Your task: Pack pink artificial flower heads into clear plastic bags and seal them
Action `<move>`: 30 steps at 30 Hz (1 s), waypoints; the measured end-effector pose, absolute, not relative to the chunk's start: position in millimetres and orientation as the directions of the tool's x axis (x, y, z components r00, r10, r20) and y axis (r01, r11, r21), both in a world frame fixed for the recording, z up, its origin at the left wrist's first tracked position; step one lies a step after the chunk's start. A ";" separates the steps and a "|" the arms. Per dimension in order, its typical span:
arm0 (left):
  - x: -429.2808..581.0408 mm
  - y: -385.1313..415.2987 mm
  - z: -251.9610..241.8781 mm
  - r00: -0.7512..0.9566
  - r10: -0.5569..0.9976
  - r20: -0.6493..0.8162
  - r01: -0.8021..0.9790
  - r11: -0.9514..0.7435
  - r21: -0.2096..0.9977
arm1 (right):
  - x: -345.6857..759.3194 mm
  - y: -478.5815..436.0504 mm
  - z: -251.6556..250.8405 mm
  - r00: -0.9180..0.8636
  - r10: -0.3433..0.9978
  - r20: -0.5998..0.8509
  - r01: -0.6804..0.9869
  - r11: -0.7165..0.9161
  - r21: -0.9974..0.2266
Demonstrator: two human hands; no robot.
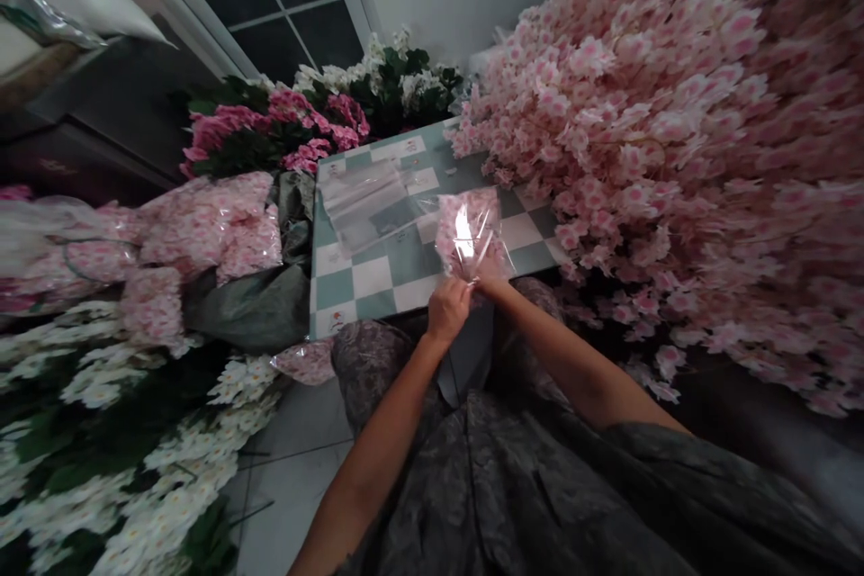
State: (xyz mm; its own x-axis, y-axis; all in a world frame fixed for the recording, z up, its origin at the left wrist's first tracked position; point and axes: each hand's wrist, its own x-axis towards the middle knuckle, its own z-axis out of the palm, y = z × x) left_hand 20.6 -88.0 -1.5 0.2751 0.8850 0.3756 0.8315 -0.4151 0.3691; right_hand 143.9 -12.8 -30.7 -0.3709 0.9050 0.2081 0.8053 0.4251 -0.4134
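A clear plastic bag [471, 229] filled with pink blossoms lies near the front edge of the green and white checkered table [373, 277]. My left hand [449, 308] is closed on the bag's near edge, its fingers pinched together. Right beside it, my right hand [490, 274] is at the bag's lower right corner, partly behind the shiny plastic, and its fingertips are hidden. Flat clear plastic bags [371, 202] lie on the table to the left of the filled one.
A large mass of pink blossoms [607, 108] overhangs the table's right side. Magenta flowers [290, 121] and white flowers [364, 72] stand behind it. Filled bags of pink blossoms [202, 225] are piled at the left, above white daisies [162, 468].
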 end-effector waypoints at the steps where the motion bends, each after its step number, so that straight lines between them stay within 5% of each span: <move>1: 17.0 -87.7 -0.2 0.221 0.898 0.381 0.861 -0.363 0.356 | 142.4 -14.0 -27.7 -0.386 0.902 0.195 0.806 0.433 -0.404; 7: 4.8 -71.5 7.5 0.063 0.921 0.385 0.906 -0.215 0.365 | 155.9 -69.4 -17.4 -0.465 0.854 0.235 0.757 0.521 -0.393; 11: 7.0 -63.0 8.6 -0.053 0.917 0.395 0.860 -0.159 0.485 | 179.1 -95.9 -14.6 -0.216 0.894 0.393 0.780 0.400 -0.482; 16: 23.5 -68.1 18.8 0.180 0.864 0.471 0.802 -0.406 0.438 | 184.0 -65.0 -3.8 0.146 0.854 0.500 0.869 0.130 -0.477; 19: 36.0 -58.6 28.8 0.396 0.792 0.464 0.611 -0.604 0.511 | 184.7 -38.0 3.4 0.048 0.910 0.413 0.879 0.158 -0.450; 21: 39.1 -37.8 32.9 0.363 0.813 0.454 0.551 -0.581 0.599 | 189.4 -29.7 5.4 -0.138 0.919 0.370 0.855 0.299 -0.425; 25: 30.6 18.6 23.7 0.205 0.969 0.139 0.788 -0.248 0.564 | 209.2 -27.5 -2.2 -0.323 0.875 0.361 0.804 0.455 -0.382; 28: 18.1 44.2 4.1 0.105 0.970 -0.217 0.906 -0.003 0.423 | 233.4 -23.4 -13.7 -0.014 0.967 0.253 0.873 0.135 -0.469; 30: 10.3 50.9 -8.6 0.074 0.947 -0.312 0.927 0.050 0.372 | 249.8 -23.2 -18.9 0.183 0.975 0.129 0.808 -0.074 -0.584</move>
